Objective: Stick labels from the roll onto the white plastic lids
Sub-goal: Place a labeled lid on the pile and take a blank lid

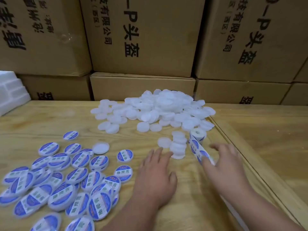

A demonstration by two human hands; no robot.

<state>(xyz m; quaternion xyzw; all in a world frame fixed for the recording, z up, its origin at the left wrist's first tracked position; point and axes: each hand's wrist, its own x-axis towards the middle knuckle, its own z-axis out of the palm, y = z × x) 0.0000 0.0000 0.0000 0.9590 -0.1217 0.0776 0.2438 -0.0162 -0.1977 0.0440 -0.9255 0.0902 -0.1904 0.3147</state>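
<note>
A big heap of plain white plastic lids lies at the back of the wooden table. A short stack of white lids stands just ahead of my left hand, whose straight fingers reach toward it, fingertips close to its base. The label roll stands to the right of the stack, its strip of blue-and-white labels trailing toward me. My right hand lies over the strip's end, one fingertip pressing on it, the other fingers spread. Several labelled lids cover the near left.
Stacked cardboard boxes wall off the back of the table. White foam blocks sit at the far left edge. One lid lies upside down among the labelled ones. A seam separates a second table surface at right.
</note>
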